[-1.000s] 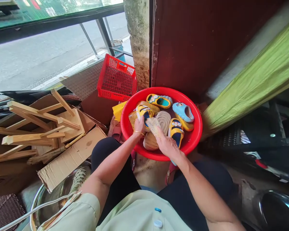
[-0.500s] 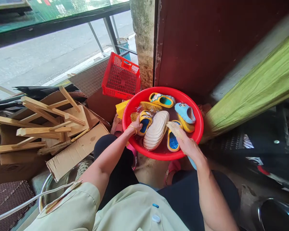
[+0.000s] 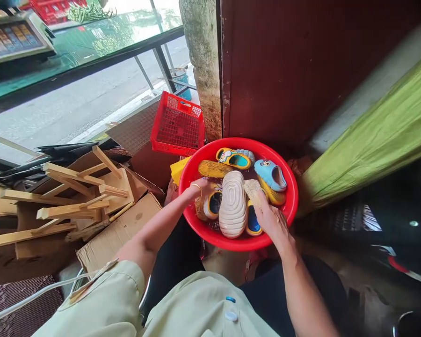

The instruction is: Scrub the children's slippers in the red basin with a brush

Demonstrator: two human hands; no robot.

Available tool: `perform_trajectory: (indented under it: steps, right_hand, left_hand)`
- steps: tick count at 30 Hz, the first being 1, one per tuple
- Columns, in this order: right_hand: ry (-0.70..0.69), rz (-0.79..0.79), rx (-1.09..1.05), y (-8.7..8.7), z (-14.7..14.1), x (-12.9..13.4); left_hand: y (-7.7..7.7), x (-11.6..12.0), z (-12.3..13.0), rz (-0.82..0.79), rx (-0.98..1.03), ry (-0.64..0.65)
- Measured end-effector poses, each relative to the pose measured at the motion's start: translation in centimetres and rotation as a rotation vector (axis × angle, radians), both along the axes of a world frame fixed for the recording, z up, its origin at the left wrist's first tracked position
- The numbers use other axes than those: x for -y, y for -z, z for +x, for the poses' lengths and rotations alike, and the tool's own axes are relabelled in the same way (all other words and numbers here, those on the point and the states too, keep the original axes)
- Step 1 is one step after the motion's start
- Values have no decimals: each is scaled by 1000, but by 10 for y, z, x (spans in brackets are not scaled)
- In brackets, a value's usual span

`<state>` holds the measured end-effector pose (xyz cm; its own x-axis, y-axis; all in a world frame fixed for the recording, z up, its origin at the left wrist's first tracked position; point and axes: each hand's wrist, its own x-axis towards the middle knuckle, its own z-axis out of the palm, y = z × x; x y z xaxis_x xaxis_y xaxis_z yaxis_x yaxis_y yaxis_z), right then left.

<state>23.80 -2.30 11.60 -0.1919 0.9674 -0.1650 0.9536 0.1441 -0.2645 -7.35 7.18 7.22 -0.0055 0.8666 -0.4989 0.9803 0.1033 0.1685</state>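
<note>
In the round red plastic basin point(image 3: 292, 210), the left hand point(image 3: 205, 187) is at a yellow-and-white clog with a dark lining point(image 3: 215, 204), its grip too blurred to tell. Beside it, a wet cream ridged sole point(image 3: 232, 206) faces up. The right hand point(image 3: 271, 216) is clamped on a pale bristled brush point(image 3: 252, 189), which partly hides a yellow clog with a blue lining point(image 3: 253, 222). Pale wooden legs point(image 3: 61, 211) lie left, a red plastic crate point(image 3: 178, 124) behind, green cloth point(image 3: 368, 126) right.

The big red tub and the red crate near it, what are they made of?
The tub looks like smooth, glossy plastic: its curved rim is one even red and catches the light. The crate is probably stiffer plastic, duller, with neat grid holes that look moulded in.
</note>
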Motion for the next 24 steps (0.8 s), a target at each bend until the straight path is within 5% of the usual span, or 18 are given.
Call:
perform_trajectory:
  steps: [3,7,11,14,18,24]
  right_hand:
    - [-22,49,-69,-1,1,-3]
    - [-33,45,-106,2,2,-8]
    - [-31,6,-57,4,-2,-11]
    - [-37,7,-34,3,-7,-12]
    - [-92,-4,-51,2,-18,-7]
    - [-127,-99,20,6,-27,-5]
  left_hand:
    - [-12,-46,-4,186,-96,42]
    - [3,-85,-6,198,-176,201]
    - [20,-95,-5,171,-132,249]
    - [18,-90,-2,190,-133,240]
    - [-3,-77,-2,252,-183,234]
    - [-58,-61,1,350,-178,248]
